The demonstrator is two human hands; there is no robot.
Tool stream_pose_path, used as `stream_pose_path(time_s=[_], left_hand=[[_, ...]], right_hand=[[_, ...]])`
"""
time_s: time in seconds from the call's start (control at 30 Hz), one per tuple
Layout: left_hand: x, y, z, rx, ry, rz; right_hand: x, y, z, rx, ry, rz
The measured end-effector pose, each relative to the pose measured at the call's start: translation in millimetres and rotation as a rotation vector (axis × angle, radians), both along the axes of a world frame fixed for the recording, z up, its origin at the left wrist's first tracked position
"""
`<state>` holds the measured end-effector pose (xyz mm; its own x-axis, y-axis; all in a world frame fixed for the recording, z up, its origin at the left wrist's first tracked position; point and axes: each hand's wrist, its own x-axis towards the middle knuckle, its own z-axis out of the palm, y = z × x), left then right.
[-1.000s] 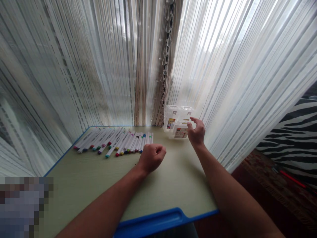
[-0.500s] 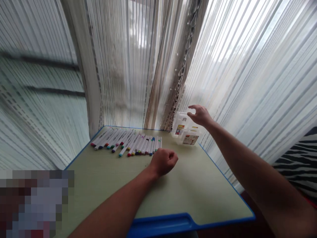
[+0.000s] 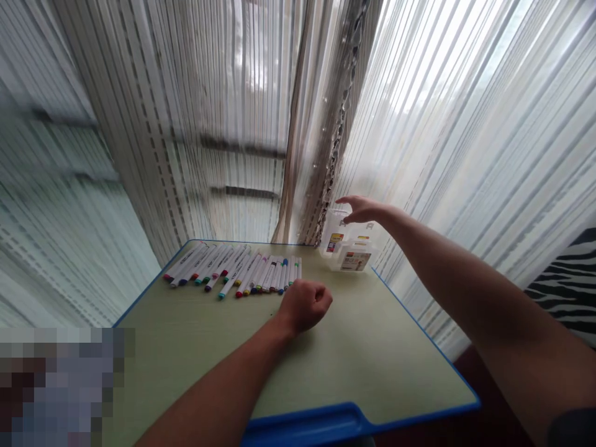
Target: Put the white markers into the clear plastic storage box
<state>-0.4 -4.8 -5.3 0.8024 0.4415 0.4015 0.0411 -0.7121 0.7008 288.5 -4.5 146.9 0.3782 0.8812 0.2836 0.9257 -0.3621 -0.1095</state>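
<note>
My left hand [image 3: 307, 305] rests on the tabletop as a closed fist, and nothing sticks out of it. Just beyond it lies a row of white markers [image 3: 254, 274] with caps of several colours. My right hand [image 3: 361, 210] reaches to the back right corner, thumb and fingers apart, at the top of a clear plastic case [image 3: 333, 226]. Whether its fingertips touch the case I cannot tell. A second clear case [image 3: 356, 257] with a printed label stands upright in front of the first.
The pale green table [image 3: 372, 347] has a blue rim and a blue tray [image 3: 302, 425] at its near edge. Striped sheer curtains [image 3: 242, 112] hang right behind it. Zebra-striped fabric [image 3: 568, 285] shows at the right. A blurred-out patch covers the lower left.
My right hand has moved left and slightly down, closer over the top of the rear clear case. My left fist stays put. The view has shifted slightly.
</note>
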Motion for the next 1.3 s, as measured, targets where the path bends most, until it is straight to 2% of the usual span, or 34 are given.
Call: stream_pose_path(time_s=[0.23,0.53,0.73,0.97,1.13,1.3], left_hand=[[0,1,0.3,0.006,0.003,0.003],[0,0,-0.3,0.002,0.001,-0.006],[1,-1,0.6,0.002,-0.004,-0.001],[1,2,0.8,-0.011,-0.016,0.017],[2,3,0.4,-0.012,-0.028,0.021],[2,3,-0.4,-0.004,-0.036,0.021]], right_hand=[[1,11,-10.6,-0.057,0.027,0.004],[-1,8,-17.3,-0.002,0.031,0.018],[-13,3,-9.3,0.133,0.022,0.109],[-38,-13,16.5,0.347,0.021,0.117],[-57,-37,22.0,0.601,0.196,0.171],[-69,-51,19.7,0.575,0.284,0.252]])
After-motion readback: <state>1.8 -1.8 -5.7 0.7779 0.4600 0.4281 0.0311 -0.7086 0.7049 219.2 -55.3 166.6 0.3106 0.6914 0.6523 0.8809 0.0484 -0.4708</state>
